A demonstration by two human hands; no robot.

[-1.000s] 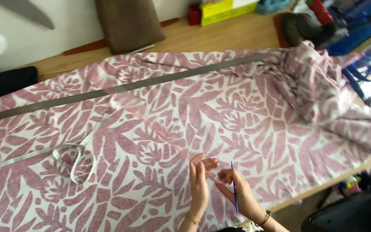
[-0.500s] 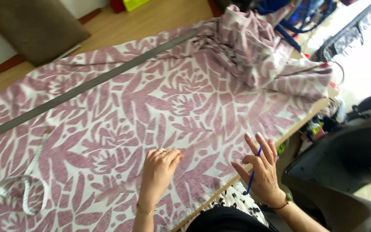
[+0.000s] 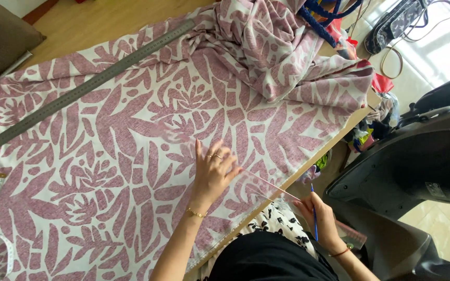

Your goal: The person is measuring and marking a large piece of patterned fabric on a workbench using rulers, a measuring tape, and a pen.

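A clear, flat plastic ruler (image 3: 266, 188) is pressed onto the pink-and-white leaf-patterned fabric (image 3: 131, 135) by the left hand (image 3: 213, 171), fingers spread wide and flat. Its outer end juts past the wooden bench edge (image 3: 334, 141). A thin blue pen (image 3: 314, 213) is pinched in the right hand (image 3: 320, 218), off the bench. A long grey metal ruler (image 3: 84, 89) lies further across the fabric.
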